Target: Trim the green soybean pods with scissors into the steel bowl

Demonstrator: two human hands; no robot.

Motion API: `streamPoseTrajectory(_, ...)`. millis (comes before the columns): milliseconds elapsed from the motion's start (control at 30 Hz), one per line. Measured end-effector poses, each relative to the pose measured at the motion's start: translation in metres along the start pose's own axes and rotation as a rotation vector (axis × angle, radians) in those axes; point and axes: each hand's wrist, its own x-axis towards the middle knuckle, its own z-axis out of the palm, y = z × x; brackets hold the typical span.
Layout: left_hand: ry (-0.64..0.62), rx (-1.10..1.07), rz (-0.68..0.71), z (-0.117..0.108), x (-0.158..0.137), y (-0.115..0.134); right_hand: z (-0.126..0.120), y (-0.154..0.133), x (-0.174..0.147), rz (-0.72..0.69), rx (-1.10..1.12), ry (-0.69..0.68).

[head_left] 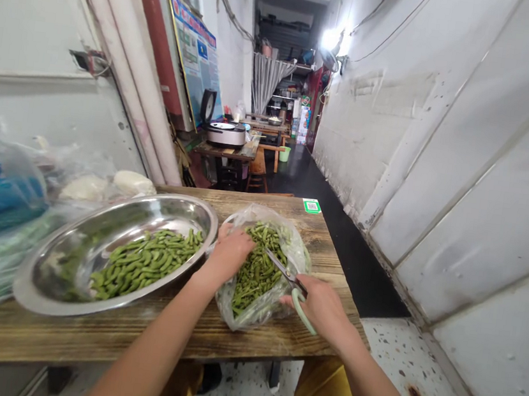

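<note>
Below a green QR-code sticker [311, 206], its lettering too small to read, my right hand [321, 304] grips scissors [283, 269] over edamame pods [254, 280] at frame centre, between it and my half-curled left hand [233, 251], whose hold I can't tell.

Place: long, narrow room, apparently a small eatery or food shop; a home kitchen cannot be ruled out; Food work: steel basin [91, 234] and clear bag [249, 321], both with green pods [155, 262], on a plank table [327, 257]; Trade: QR sticker [311, 206] at the table's far right corner, printed poster [195, 54] on the left, its text too small to read; Cooking: cooker [226, 134], lid raised, on a second table [251, 149]; Storage: grey curtain [265, 82] and boxes [303, 122] at the far end; Fabric: scuffed white wall [408, 126], bright lamp [331, 39], loose cables [233, 6], speckled floor [395, 349]
</note>
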Motion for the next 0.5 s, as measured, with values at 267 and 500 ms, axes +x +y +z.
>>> streamPoseTrajectory(267,-0.098,0.017,-0.121,0.018,-0.005,-0.007,0.000,0.003,0.000,0.016,0.008,0.049)
streamPoseTrajectory(500,-0.092,-0.071,-0.210,0.018,-0.009,-0.008,0.001,0.001,0.001,-0.019,0.026,0.060)
